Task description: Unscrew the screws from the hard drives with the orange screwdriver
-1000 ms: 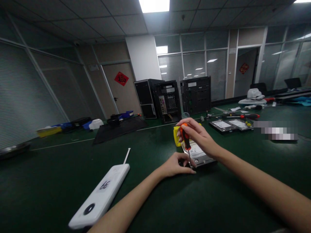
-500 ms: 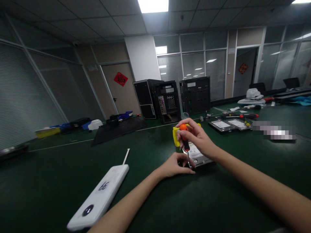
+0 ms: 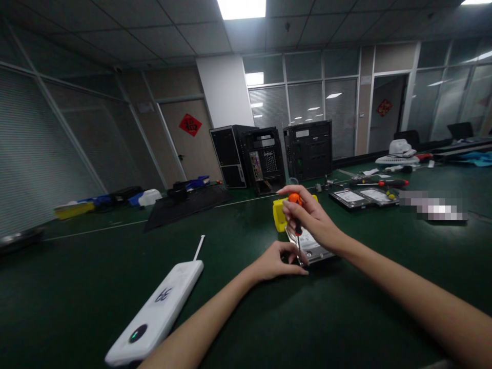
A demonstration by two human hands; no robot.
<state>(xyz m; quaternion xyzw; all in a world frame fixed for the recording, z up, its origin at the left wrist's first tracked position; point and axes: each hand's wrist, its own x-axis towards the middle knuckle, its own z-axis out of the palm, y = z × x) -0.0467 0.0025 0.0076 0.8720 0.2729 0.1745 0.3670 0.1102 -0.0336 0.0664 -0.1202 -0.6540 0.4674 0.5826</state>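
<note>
A silver hard drive (image 3: 315, 248) lies on the green table in front of me, its right part under my right hand (image 3: 307, 212). That hand grips the orange and black handle of a screwdriver (image 3: 295, 201), which stands nearly upright with its tip at the drive's near left corner. My left hand (image 3: 277, 263) curls around this corner, thumb and fingers on either side of the tip, holding the drive's edge. Just behind the drive is a yellow object (image 3: 280, 215), partly hidden by my right hand.
A white device marked 39 (image 3: 161, 307) lies at the left front. Computer cases (image 3: 265, 159) stand at the back. Two more hard drives (image 3: 350, 199) and a red-black screwdriver (image 3: 395, 183) lie to the right. A black mat (image 3: 184, 205) is at the back left.
The screwdriver handle has shifted slightly right and the tool is more upright. My right fingers have changed their hold on it. My left hand has hardly moved.
</note>
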